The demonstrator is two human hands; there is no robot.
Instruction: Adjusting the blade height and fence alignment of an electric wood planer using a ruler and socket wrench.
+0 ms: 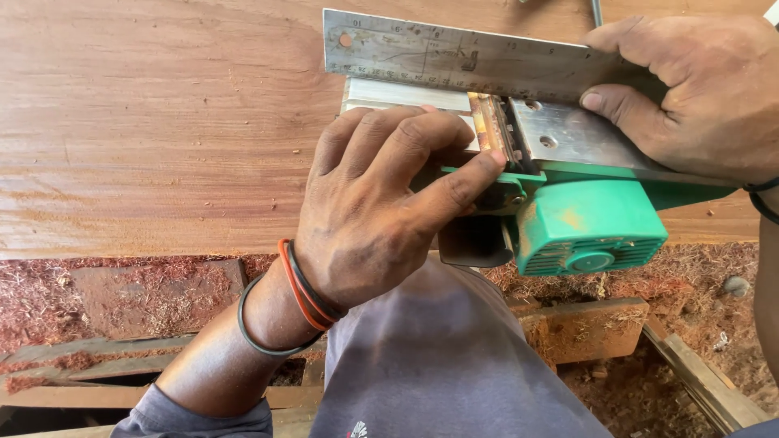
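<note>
Left hand (381, 203) is curling round the upturned green planer (584, 219), thumb pressing by the blade slot (497, 130); I'm watching the wide plank (162, 122) lying behind it, far side. Right hand (698, 89) is pinching a steel ruler (454, 53) edge-down across the planer's sole (568, 134), right of centre. I'd judge keeping the ruler flat on both plates matters most, fingers clear of the blade.

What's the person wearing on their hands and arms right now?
Both hands are bare, no gloves. The left hand has orange and black bands at the wrist, a dark ring band further up the forearm, and a grey-blue sleeve pushed back. The right hand has a black wristband.
</note>
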